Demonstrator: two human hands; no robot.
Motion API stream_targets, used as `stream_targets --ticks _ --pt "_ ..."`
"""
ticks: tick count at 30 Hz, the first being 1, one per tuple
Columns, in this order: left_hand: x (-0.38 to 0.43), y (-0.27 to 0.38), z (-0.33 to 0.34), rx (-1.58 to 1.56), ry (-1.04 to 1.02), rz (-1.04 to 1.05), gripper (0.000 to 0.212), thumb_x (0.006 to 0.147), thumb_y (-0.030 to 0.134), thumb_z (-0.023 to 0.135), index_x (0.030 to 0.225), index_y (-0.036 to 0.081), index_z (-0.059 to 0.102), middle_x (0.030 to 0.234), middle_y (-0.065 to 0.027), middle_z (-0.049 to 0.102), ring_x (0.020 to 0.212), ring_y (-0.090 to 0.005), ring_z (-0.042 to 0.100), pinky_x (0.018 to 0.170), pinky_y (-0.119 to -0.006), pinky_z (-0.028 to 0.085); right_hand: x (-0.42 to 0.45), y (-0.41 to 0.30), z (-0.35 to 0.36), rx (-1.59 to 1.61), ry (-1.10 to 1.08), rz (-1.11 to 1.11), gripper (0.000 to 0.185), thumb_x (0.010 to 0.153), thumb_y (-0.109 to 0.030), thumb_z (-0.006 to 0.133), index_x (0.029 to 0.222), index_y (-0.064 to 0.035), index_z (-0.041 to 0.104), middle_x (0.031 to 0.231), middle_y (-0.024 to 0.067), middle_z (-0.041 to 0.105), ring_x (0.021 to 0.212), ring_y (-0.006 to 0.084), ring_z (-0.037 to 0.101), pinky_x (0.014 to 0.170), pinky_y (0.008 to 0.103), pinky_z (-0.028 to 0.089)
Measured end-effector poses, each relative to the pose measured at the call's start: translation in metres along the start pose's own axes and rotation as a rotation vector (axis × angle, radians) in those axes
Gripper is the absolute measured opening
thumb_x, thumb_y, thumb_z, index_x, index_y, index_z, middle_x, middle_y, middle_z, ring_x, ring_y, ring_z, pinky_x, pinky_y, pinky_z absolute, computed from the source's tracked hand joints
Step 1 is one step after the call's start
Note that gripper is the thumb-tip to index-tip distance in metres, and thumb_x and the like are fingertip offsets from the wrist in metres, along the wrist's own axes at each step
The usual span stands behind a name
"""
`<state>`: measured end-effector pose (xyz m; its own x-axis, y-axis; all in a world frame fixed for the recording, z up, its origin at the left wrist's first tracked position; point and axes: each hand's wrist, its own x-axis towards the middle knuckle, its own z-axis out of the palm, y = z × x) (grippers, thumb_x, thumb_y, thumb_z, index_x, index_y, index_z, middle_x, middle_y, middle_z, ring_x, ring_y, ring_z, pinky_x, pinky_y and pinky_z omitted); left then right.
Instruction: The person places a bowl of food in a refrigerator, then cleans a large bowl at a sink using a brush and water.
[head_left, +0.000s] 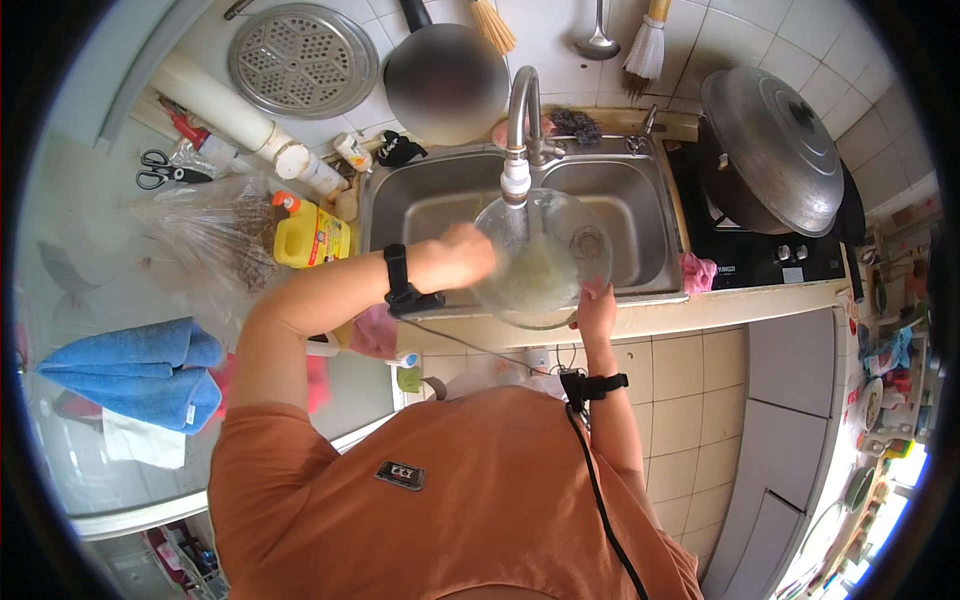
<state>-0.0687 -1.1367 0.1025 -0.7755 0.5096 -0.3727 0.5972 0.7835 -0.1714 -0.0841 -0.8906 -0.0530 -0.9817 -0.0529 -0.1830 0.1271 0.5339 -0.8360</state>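
My right hand (596, 309) grips the near right rim of a clear, round, bowl-like vessel (487, 296), tilted over the sink's front edge. Water runs into it from the curved metal faucet (519, 112) with a white nozzle (515, 180). A pale greenish mass (536, 277) shows blurred inside; what it is I cannot tell. At the vessel's left rim is my left hand (461, 259), blurred by motion with its fingers curled. Whether it holds anything is hidden. The double-basin steel sink (427, 199) lies beneath, and its drain shows through the clear wall.
Left of the sink stand a yellow pump bottle (311, 236), a clear plastic bag (217, 225) and scissors (169, 171). A large lidded pot (776, 154) sits on the black gas stove (750, 262) at right. A frying pan (448, 82) hangs behind. Cables run from both wrist straps.
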Motion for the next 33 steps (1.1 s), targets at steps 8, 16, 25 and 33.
stream_targets --ticks 8,16,25,33 --pt "0.002 0.015 -0.012 -0.329 -0.225 0.171 0.013 0.075 0.016 0.055 0.081 0.006 0.061 0.079 -0.016 0.062 0.073 -0.0304 0.061 0.061 -0.039 0.049 -0.002 0.0 0.003 0.115 -0.005 0.052 0.021 0.084 -0.01 0.046 0.1 0.0025 0.052 0.083 0.0181 0.057 0.046 0.0278 0.059 0.035 0.0329 0.048" --pt "0.016 0.026 0.059 -0.806 0.18 -0.228 0.019 0.085 0.019 0.056 0.099 0.008 0.058 0.081 -0.0116 0.064 0.069 -0.0299 0.061 0.061 -0.037 0.047 0.001 -0.009 0.0 0.206 -0.021 0.13 0.037 0.091 -0.028 0.042 0.109 0.0048 0.045 0.074 0.0197 0.06 0.04 0.0272 0.056 0.034 0.0339 0.046" --pt "-0.035 0.017 0.027 -0.66 0.19 -0.234 0.02 0.081 0.022 0.059 0.1 0.017 0.06 0.084 -0.0099 0.064 0.077 -0.0303 0.061 0.065 -0.04 0.047 -0.009 -0.006 -0.016 0.403 -0.182 0.266 0.06 0.093 -0.049 0.029 0.109 0.0043 0.05 0.073 0.0168 0.06 0.038 0.0214 0.054 0.034 0.0289 0.047" --pt "0.033 0.05 0.057 -0.874 0.336 -0.248 0.022 0.083 0.021 0.057 0.102 0.01 0.057 0.091 -0.0106 0.064 0.079 -0.0288 0.062 0.065 -0.038 0.048 -0.009 -0.01 -0.016 0.614 -0.261 0.445 0.063 0.091 -0.051 0.031 0.125 0.0013 0.04 0.106 0.0148 0.058 0.046 0.0212 0.058 0.04 0.0284 0.052"
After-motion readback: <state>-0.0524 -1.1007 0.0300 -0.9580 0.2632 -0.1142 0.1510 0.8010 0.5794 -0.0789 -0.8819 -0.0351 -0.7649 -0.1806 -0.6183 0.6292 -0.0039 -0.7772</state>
